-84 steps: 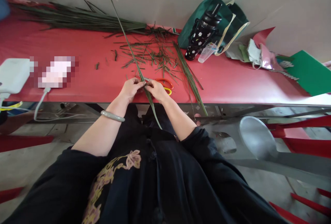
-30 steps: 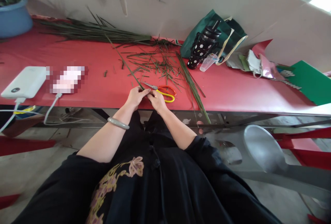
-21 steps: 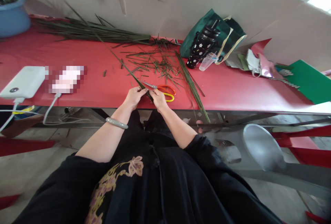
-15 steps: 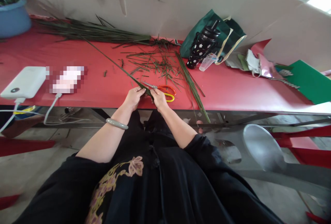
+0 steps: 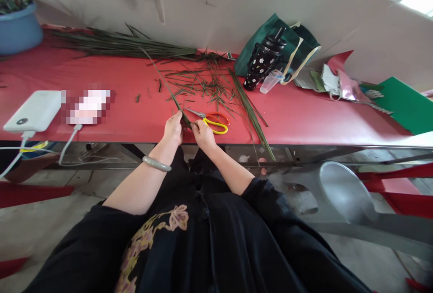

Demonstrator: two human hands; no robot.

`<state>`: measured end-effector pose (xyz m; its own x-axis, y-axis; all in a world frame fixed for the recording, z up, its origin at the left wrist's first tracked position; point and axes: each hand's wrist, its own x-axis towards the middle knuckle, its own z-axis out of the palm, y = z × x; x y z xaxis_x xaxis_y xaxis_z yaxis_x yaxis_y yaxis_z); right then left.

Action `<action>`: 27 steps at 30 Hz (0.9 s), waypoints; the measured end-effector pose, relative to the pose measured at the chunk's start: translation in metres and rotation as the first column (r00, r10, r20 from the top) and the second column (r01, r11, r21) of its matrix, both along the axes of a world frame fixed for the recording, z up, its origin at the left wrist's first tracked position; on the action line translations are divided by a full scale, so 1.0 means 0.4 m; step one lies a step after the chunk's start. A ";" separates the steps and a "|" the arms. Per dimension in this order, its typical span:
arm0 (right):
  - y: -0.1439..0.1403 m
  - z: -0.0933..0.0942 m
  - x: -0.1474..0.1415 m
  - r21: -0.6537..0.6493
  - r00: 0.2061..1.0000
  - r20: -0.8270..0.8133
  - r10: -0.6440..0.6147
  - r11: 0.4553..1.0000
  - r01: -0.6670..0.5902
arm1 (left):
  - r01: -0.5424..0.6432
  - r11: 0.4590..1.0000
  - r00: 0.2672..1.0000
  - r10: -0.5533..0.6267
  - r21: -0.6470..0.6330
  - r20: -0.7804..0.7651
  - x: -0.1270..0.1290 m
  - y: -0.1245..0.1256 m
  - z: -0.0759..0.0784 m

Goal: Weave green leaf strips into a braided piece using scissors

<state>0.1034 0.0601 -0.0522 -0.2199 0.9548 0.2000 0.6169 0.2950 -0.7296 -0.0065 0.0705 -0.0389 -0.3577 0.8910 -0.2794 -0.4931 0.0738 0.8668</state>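
Observation:
Near the front edge of the red table (image 5: 135, 126), my left hand (image 5: 173, 128) and my right hand (image 5: 203, 135) both pinch a long green leaf strip (image 5: 172, 95). Its thin end slants up and away to the left, while the wider part lies between my fingers. Some of the held part is hidden behind the fingertips. Just beyond my right hand lie scissors (image 5: 216, 123) with one red and one yellow handle loop. Cut leaf scraps (image 5: 206, 85) are scattered past them. A small bundle of strips (image 5: 252, 110) sits to the right, overhanging the edge.
A thick bundle of long leaves (image 5: 125, 44) lies along the wall. On the left are a white power bank (image 5: 34, 110), a blurred-out device (image 5: 89, 107) and a blue pot (image 5: 20, 29). A black tumbler (image 5: 264, 60), plastic cup (image 5: 271, 81) and green bag (image 5: 257, 40) stand at back right.
The strip's far end has swung to the right and now points more steeply away from me. My hands have turned with it, and my right hand has shifted slightly left, uncovering more of the scissors.

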 end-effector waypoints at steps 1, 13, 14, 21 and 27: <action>-0.003 0.001 0.000 0.005 1.000 -0.002 0.006 1.000 -0.006 | 0.004 1.000 1.000 -0.003 0.023 -0.026 0.000 -0.001 -0.001; 0.021 0.002 0.013 -0.014 0.997 -0.079 -0.022 1.000 0.021 | 0.219 0.974 0.945 -0.196 0.060 -0.260 0.003 -0.018 -0.025; 0.027 0.002 0.015 -0.017 0.997 -0.078 -0.019 1.000 0.018 | 0.247 0.968 0.937 -0.225 0.050 -0.269 0.003 -0.019 -0.024; 0.048 0.008 0.024 -0.132 0.986 -0.157 -0.058 0.991 0.037 | 0.304 0.950 0.918 -0.272 0.073 -0.289 -0.001 -0.020 -0.026; 0.034 0.009 0.019 -0.052 0.993 -0.089 -0.081 0.996 0.077 | 0.231 0.970 0.962 -0.215 0.080 -0.168 0.005 -0.021 -0.019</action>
<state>0.1109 0.0736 -0.0484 -0.1261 0.9774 0.1694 0.5671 0.2112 -0.7961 -0.0045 0.0622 -0.0466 -0.1789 0.9734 -0.1428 -0.3308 0.0772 0.9405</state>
